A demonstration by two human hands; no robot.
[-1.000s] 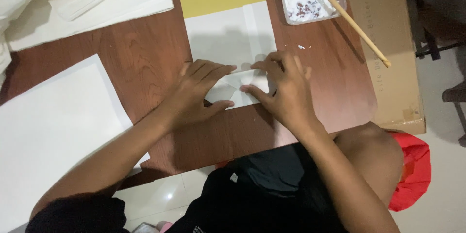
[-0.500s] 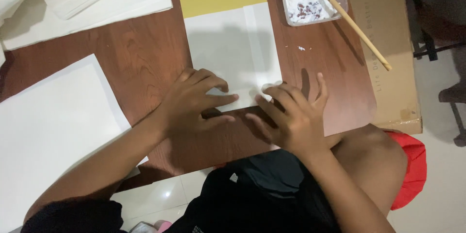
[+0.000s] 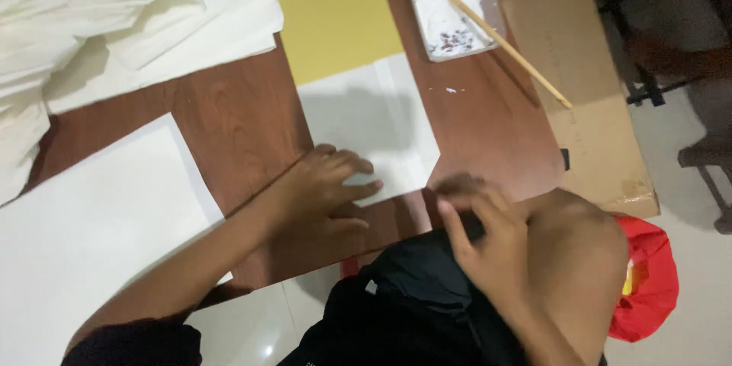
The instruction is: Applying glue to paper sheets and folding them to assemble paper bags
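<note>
Head view, looking down at a brown wooden table [image 3: 229,137]. My left hand [image 3: 324,187] lies flat at the centre of the frame, palm down, its fingers [image 3: 358,183] stretched out side by side and pressing on the lower left edge of a white folded sheet [image 3: 370,126]. This sheet lies in the middle of the frame, its lower right corner cut at a slant, and its upper edge touches a yellow sheet [image 3: 339,19] at top centre. My right hand [image 3: 484,232] is blurred at lower centre right, off the sheet and over the table's near edge above my black clothing [image 3: 412,297]; its fingers look loosely spread and hold nothing that I can make out. In the upper right stands a clear plastic tray [image 3: 488,0] of white paste, with a wooden stick [image 3: 507,42] resting in it and reaching out toward the right. Beside the table on the right lies a piece of brown cardboard [image 3: 587,107]. A large white sheet [image 3: 84,229] fills the lower left, and loose white papers [image 3: 114,15] are heaped in the upper left. A red bag [image 3: 648,282] lies on the floor at lower right.
</note>
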